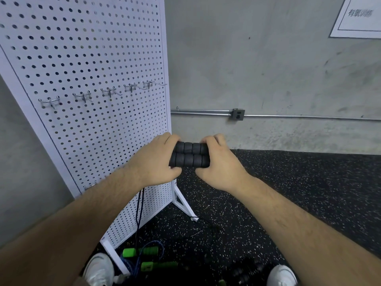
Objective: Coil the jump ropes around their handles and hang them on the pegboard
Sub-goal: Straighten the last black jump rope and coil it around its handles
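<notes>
While the left hand point(156, 159) and right hand point(218, 162) clamp curled fingers round paired black handles point(189, 154) beside the pegboard point(92, 58), the cord point(140, 207) dangles uncoiled, the hooks point(82, 97) are bare and a green rope point(148, 259) lies on the floor point(288, 193), so most of the work looks undone.

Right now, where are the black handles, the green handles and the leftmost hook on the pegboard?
black handles point(189, 161): head view, middle of the lower handle's ridged foam.
green handles point(150, 250): head view, foam grip of the upper handle on the floor.
leftmost hook point(50, 101): head view, its metal crossbar.
</notes>
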### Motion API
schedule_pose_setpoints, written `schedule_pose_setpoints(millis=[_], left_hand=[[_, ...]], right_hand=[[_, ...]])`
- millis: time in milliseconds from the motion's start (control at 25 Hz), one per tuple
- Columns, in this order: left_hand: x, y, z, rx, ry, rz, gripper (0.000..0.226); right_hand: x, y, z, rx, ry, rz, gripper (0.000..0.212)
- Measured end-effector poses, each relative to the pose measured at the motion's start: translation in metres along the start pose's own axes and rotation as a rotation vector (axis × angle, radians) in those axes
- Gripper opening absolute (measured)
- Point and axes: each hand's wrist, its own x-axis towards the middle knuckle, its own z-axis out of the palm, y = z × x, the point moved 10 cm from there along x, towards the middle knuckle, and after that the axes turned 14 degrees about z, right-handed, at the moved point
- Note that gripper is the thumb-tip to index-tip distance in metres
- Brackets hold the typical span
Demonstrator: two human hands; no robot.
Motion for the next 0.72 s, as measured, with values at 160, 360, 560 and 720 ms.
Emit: schedule_pose_setpoints(millis=[160,360,560,720], left_hand=[[0.003,0.012,-0.001,0.103,0.021,0.161,0.059],[0.007,0.019,-0.006,0.173,0.053,0.296,0.087],[0.007,0.019,-0.027,0.205,0.128,0.299,0.087],[0.003,0.008,-0.043,0.060,0.212,0.161,0.084]], right_hand=[[-0.001,-0.002,-0.001,0.071,-0.020,0.000,0.055],[-0.002,-0.009,-0.012,0.175,0.035,-0.020,0.062],[-0.001,0.001,-0.013,0.460,-0.022,0.022,0.099],[0.004,0.023,0.019,0.728,-0.130,0.222,0.070]])
